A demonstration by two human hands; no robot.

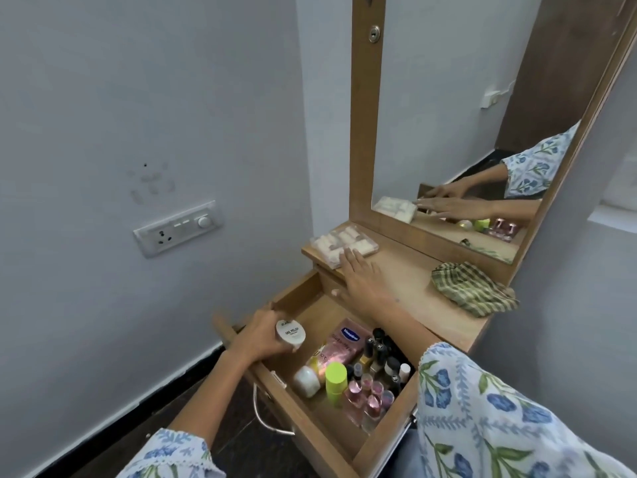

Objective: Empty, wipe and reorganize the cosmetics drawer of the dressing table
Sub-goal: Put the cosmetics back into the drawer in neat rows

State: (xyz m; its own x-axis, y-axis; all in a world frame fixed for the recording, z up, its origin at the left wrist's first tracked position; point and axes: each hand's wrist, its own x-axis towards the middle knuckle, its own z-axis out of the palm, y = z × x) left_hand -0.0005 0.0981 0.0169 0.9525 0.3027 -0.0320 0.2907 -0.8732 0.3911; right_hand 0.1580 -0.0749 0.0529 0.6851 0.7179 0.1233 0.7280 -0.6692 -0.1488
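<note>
Above the open drawer's [344, 439] left side, the left hand [256, 334] curls round a light, probably slippery tub [290, 333], best gripped around its sides, while right hand [362, 279] fingers lie straight on the tabletop [413, 281].

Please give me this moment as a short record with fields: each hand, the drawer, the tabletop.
left hand: left hand grips a white round tub over the open drawer
right hand: right hand lies flat, fingers straight, touching a clear plastic case on the tabletop
drawer contents: pink Vaseline tube, lime-green bottle, white jar, dark small bottles, pink small bottles
drawer state: pulled out, far part bare
tabletop: the case at its far left corner, checked cloth bunched at the right
task progress: emptying begun, wiping not yet
</note>
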